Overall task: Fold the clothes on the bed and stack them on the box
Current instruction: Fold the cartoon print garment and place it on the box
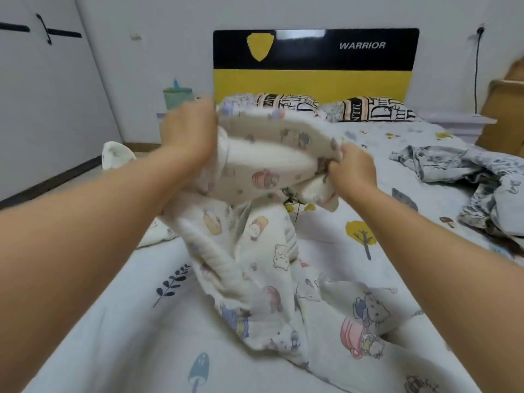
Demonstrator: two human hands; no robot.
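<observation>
White cartoon-print cotton garment (255,251) gripped by L hand (190,134) & R hand (353,171), lower part bunched on bed; uneven fold likely.

both hands (left hand (189,131), right hand (353,168)) grip a cartoon-print garment (263,251) above the bed (397,251).

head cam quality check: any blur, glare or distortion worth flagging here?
Head view: motion blur smears the left hand and the lifted edge of the cartoon-print garment; the right hand is sharper. Glare streaks the glossy black headboard. Wide-angle lens bends the wardrobe at left and stretches both forearms. Lighting is soft and even, with faint shadows.
</observation>
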